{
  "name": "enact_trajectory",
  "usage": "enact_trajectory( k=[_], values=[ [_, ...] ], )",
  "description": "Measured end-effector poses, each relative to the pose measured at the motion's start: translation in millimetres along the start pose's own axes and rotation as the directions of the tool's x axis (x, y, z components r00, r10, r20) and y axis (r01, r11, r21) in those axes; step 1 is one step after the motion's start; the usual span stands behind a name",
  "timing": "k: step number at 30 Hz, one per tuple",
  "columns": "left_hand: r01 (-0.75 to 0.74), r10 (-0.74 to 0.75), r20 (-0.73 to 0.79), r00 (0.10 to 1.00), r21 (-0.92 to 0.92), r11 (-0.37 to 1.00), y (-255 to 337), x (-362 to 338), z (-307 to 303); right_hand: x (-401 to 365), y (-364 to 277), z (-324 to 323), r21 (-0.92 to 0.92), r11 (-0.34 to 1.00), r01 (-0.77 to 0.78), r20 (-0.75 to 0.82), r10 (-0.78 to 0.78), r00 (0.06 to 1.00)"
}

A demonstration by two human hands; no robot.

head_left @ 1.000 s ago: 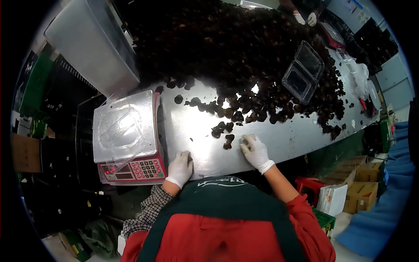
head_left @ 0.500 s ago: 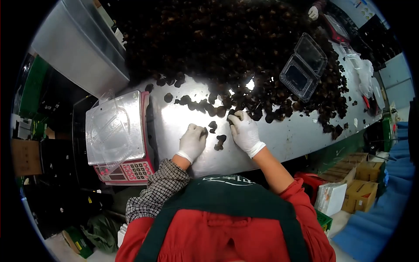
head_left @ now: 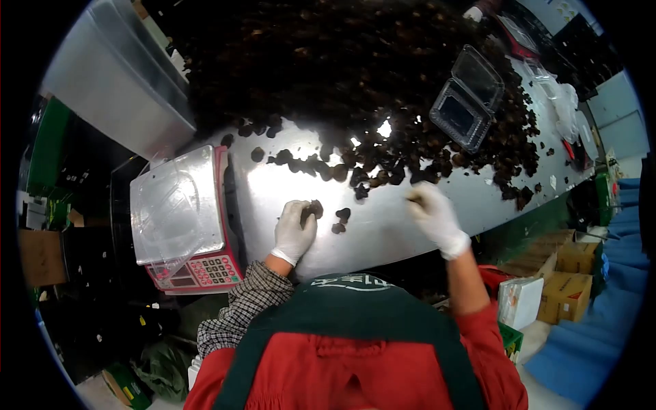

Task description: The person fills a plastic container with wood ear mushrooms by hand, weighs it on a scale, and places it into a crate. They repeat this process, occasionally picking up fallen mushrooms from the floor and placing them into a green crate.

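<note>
My left hand (head_left: pixel 292 231), in a white glove, pinches a dark brown mushroom (head_left: pixel 315 208) that looks like wood ear, between thumb and fingers above the metal table (head_left: pixel 383 239). Just right of it, a few loose dark pieces (head_left: pixel 341 220) lie on the metal. My right hand (head_left: pixel 437 217), also gloved, is smeared by motion near the front edge of the heap; whether its fingers hold anything does not show. A large heap of the same dark mushrooms (head_left: pixel 342 89) spreads over the far side.
A red-and-silver scale (head_left: pixel 181 205) with a clear plastic lid (head_left: pixel 167 222) on its pan stands at left, beside a grey metal bin (head_left: pixel 123 82). An open clear clamshell box (head_left: pixel 461 113) rests on the heap. Another person's gloved hand (head_left: pixel 473 14) shows at top right. Cardboard boxes (head_left: pixel 566 295) stand below right.
My right hand has moved right, away from the pieces at the heap's edge. My left hand stays near its place, turned so the mushroom it holds shows more. The view has shifted slightly.
</note>
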State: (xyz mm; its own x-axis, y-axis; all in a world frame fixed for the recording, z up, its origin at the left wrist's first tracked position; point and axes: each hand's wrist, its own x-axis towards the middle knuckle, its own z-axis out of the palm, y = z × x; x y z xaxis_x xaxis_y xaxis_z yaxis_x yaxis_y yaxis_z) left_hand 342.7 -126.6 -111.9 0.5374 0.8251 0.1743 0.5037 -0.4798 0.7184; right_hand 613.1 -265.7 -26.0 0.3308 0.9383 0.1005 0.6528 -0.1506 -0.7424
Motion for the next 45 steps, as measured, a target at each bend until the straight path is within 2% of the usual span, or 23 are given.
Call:
enact_trajectory(
  k=[1, 2, 3, 4, 5, 7, 9, 11, 13, 15, 17, 20, 23, 25, 29, 33, 36, 37, 39, 40, 41, 42, 45],
  values=[
    [-0.045, 0.045, 0.017, 0.999, 0.037, 0.998, 2, 3, 6, -31, 15, -29, 0.030, 0.987, -0.159, -0.056, 0.161, 0.985],
    [-0.066, 0.067, 0.023, 0.998, -0.019, 0.998, 6, 6, 12, -61, 38, -58, -0.151, 0.972, -0.179, -0.026, 0.177, 0.984],
    [-0.084, 0.086, 0.026, 0.996, -0.072, 0.994, 9, 9, 17, -90, 53, -79, -0.373, 0.881, -0.290, 0.034, 0.326, 0.945],
    [-0.099, 0.104, 0.029, 0.994, -0.123, 0.987, 14, 11, 22, -117, 64, -88, -0.699, 0.604, -0.381, -0.029, 0.510, 0.860],
    [-0.115, 0.122, 0.032, 0.992, -0.173, 0.978, 18, 13, 26, -122, 64, -91, -0.644, 0.640, -0.419, -0.029, 0.527, 0.849],
    [-0.158, 0.157, -0.028, 0.987, -0.042, 0.986, 27, 28, 27, -101, 60, -72, -0.326, 0.896, -0.302, 0.015, 0.324, 0.946],
    [-0.271, 0.286, -0.128, 0.950, 0.122, 0.955, 26, 51, 28, -60, 52, -34, -0.354, 0.915, -0.192, -0.062, 0.182, 0.981],
    [-0.275, 0.294, -0.079, 0.953, 0.188, 0.943, 21, 76, 33, 3, 52, -2, -0.307, 0.951, 0.027, -0.038, -0.040, 0.998],
    [-0.229, 0.273, -0.065, 0.960, 0.380, 0.896, 26, 99, 41, 62, 45, 30, -0.480, 0.874, 0.081, -0.087, -0.139, 0.986],
    [-0.091, 0.084, 0.034, 0.996, 0.449, 0.889, 26, 117, 56, 102, 40, 59, -0.576, 0.814, 0.076, -0.053, -0.130, 0.990],
    [-0.126, 0.066, 0.162, 0.985, 0.397, 0.909, 29, 113, 60, 105, 34, 85, -0.622, 0.776, 0.107, 0.056, -0.091, 0.994],
    [-0.433, 0.414, 0.140, 0.899, 0.158, 0.887, 31, 63, 49, 43, 30, 115, -0.326, 0.904, 0.279, 0.092, -0.263, 0.960],
    [-0.444, 0.427, 0.182, 0.886, 0.063, 0.894, 36, 12, 28, -11, 17, 101, -0.108, 0.901, 0.419, 0.155, -0.401, 0.903],
    [-0.415, 0.402, 0.147, 0.904, 0.070, 0.907, 35, 4, 24, -6, 16, 80, -0.050, 0.914, 0.403, 0.118, -0.395, 0.911],
    [-0.387, 0.393, -0.015, 0.919, 0.134, 0.912, 33, 50, 31, 90, 32, 42, -0.202, 0.926, 0.318, -0.120, -0.346, 0.931],
    [-0.268, 0.297, -0.097, 0.950, 0.235, 0.934, 40, 159, 45, 203, 53, 55, -0.429, 0.865, 0.260, -0.019, -0.296, 0.955],
    [-0.038, 0.016, 0.062, 0.998, 0.361, 0.932, 38, 210, 53, 216, 42, 76, -0.519, 0.851, 0.080, 0.108, -0.028, 0.994],
    [-0.041, 0.008, 0.098, 0.995, 0.344, 0.938, 37, 211, 57, 204, 42, 79, -0.490, 0.860, 0.145, 0.105, -0.107, 0.989],
    [-0.166, 0.088, 0.263, 0.961, 0.292, 0.942, 36, 188, 65, 167, 58, 85, -0.399, 0.869, 0.292, 0.146, -0.254, 0.956],
    [-0.224, 0.176, 0.307, 0.935, 0.131, 0.966, 37, 166, 65, 139, 57, 79, -0.359, 0.884, 0.299, 0.190, -0.245, 0.951],
    [-0.310, 0.235, 0.389, 0.891, 0.140, 0.940, 46, 139, 62, 107, 52, 69, -0.321, 0.897, 0.305, 0.231, -0.238, 0.943],
    [-0.435, 0.365, 0.405, 0.838, 0.094, 0.895, 45, 113, 62, 76, 46, 58, -0.276, 0.908, 0.315, 0.251, -0.248, 0.936],
    [-0.482, 0.468, 0.333, 0.819, -0.044, 0.875, 72, 64, 35, 18, 40, 22, -0.037, 0.955, 0.295, 0.214, -0.281, 0.935]
  ],
)
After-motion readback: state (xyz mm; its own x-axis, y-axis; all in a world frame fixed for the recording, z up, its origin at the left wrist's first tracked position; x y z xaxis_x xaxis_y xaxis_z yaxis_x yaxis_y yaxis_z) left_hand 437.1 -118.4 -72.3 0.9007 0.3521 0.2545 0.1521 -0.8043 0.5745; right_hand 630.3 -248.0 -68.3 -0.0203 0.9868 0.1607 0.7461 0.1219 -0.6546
